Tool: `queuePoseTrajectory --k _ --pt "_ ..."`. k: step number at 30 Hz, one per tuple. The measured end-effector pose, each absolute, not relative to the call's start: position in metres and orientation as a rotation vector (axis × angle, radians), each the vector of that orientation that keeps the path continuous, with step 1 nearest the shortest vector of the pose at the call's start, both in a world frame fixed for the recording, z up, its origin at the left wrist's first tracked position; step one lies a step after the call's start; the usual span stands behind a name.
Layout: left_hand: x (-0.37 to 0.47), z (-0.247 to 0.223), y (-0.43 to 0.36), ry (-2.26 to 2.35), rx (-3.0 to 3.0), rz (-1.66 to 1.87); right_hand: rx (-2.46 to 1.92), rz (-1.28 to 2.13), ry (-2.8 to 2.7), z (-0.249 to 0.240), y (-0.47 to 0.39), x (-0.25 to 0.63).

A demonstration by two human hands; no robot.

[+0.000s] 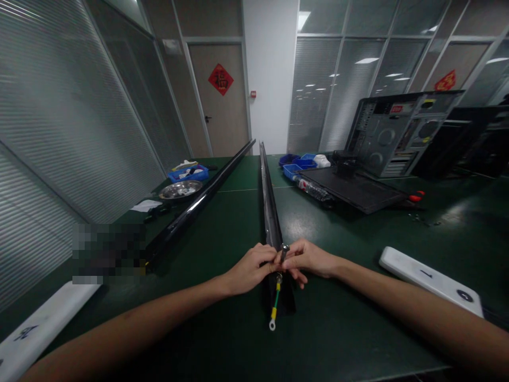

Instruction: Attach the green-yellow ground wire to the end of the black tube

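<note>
A long black metal rail [271,217] lies lengthwise before me, its near end under both hands. My right hand [310,258] pinches a small shiny metal bolt-like piece [284,251], standing upright between thumb and fingers. Against it, my left hand [251,269] is closed, thumb and fingertips together over the rail; what they grip is hidden. Just below the fingertips, a short green-and-yellow wire [277,295] runs toward me along the rail. Its near end carries a ring terminal [272,324]; the upper end meets a metal fitting [279,278] by the fingers.
A second black rail [199,199] lies to the left. Beyond it are a metal dish [181,190] and a blue tray [189,174]. White devices [431,281] [47,321] flank my arms. Blue bins [294,168], a black panel [358,188] and an open computer case [397,135] stand right.
</note>
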State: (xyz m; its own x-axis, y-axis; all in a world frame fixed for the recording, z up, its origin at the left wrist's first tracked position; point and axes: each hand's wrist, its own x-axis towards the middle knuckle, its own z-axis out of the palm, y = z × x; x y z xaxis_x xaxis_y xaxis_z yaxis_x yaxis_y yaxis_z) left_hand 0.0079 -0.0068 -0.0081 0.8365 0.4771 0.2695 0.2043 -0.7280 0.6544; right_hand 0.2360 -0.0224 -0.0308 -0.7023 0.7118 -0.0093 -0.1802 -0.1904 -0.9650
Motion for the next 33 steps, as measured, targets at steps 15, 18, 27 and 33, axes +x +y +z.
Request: queuePoseTrajectory --k 15,18,27,33 --pt "0.0083 -0.0087 -0.0073 0.531 2.307 0.638 -0.618 1.981 -1.445 -0.0315 -0.0224 0.2379" --pt "0.0084 -0.0076 -0.0079 0.528 2.320 0.631 -0.619 1.972 -1.454 -0.0316 -0.0219 0.2382" --pt "0.0082 -0.0068 -0.0099 0.545 2.338 0.619 -0.617 1.980 -1.443 -0.0322 -0.0219 0.2376" --pt "0.0084 -0.0062 -0.0085 0.536 2.356 0.599 -0.632 1.978 -1.446 -0.0336 -0.0209 0.2366"
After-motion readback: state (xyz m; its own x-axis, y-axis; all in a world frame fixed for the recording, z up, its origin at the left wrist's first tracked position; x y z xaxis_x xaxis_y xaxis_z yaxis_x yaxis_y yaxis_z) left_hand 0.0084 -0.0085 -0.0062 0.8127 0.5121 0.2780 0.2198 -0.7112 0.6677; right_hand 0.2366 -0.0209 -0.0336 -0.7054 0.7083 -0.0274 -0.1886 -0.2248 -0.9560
